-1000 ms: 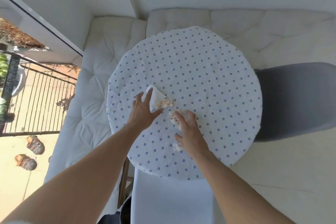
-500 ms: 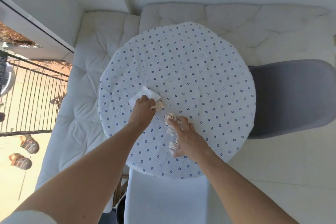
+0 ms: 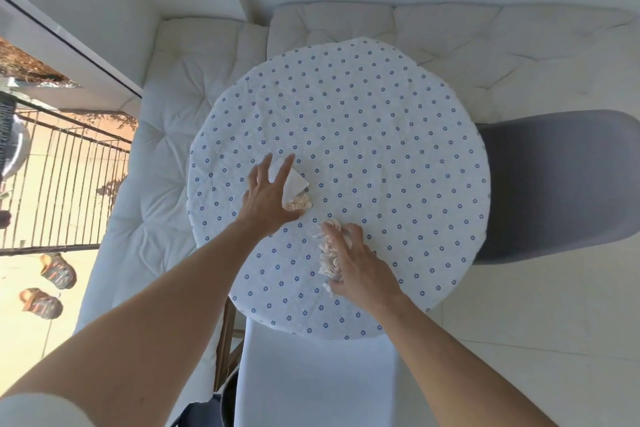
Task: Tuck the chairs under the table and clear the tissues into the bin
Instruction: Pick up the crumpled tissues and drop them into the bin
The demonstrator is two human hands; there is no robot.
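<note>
You have open tablecloth across the far and right half of the round table (image 3: 381,121), so a hand can sweep there freely. Near you, the tissues (image 3: 329,250) and your two hands crowd the left-centre. The grey chair (image 3: 561,184) blocks the right edge, the cushioned bench (image 3: 166,135) the left and far sides

Tissues (image 3: 330,250) on table (image 3: 381,149), chair (image 3: 554,184) right.

We now spread our left hand (image 3: 268,198) flat over the white napkin (image 3: 294,182), where it was fisted half a second ago.
</note>
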